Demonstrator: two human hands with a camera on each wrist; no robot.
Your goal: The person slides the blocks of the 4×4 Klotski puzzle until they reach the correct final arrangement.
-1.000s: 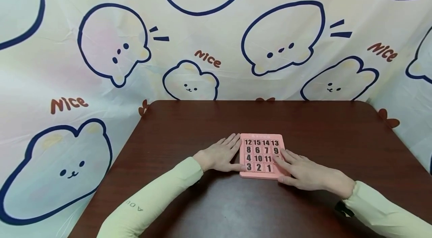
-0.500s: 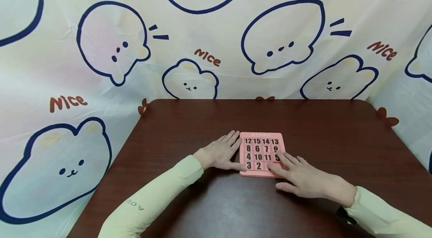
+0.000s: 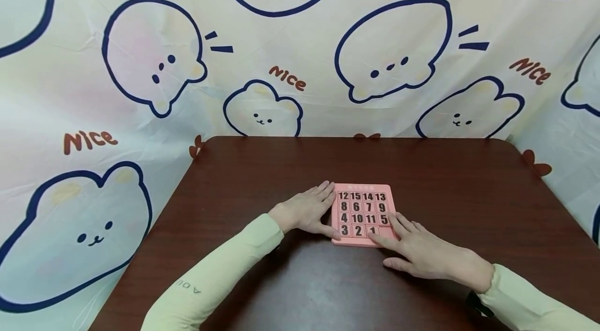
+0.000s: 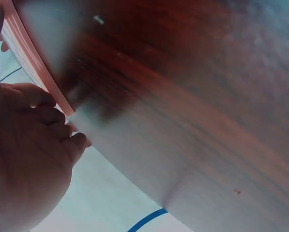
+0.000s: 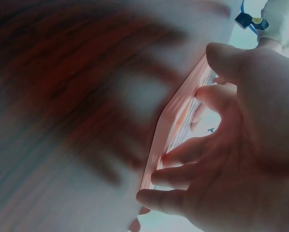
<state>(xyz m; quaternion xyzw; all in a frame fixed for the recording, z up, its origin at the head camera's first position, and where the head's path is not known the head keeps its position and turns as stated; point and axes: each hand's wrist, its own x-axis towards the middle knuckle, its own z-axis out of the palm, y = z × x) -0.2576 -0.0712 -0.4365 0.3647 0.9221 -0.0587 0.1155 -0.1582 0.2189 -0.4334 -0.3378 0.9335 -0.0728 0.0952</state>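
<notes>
A pink sliding number puzzle [image 3: 363,212] lies flat on the brown table, its numbered tiles facing up. My left hand [image 3: 303,211] lies along its left side, fingers straight at the upper left edge and thumb at the lower left corner. The left wrist view shows the puzzle's pink edge [image 4: 38,67] against those fingers. Over the lower right part reaches my right hand [image 3: 426,252], its index fingertip at the tile marked 1 [image 3: 373,229] in the bottom row. Its other fingers extend at the right edge, and its thumb stays off the frame. A gap without a tile shows right of the 1.
The dark brown table [image 3: 262,164] spreads around the puzzle on all sides. Behind it hangs a pale cloth [image 3: 323,112] printed with blue-outlined cartoon animals. Light green sleeves [image 3: 225,268] cover both forearms, and a dark device [image 3: 478,304] sits under the right wrist.
My right index finger has moved from the right column, where it hid the 5, down and left to the tile marked 1. The left hand keeps its place at the left edge.
</notes>
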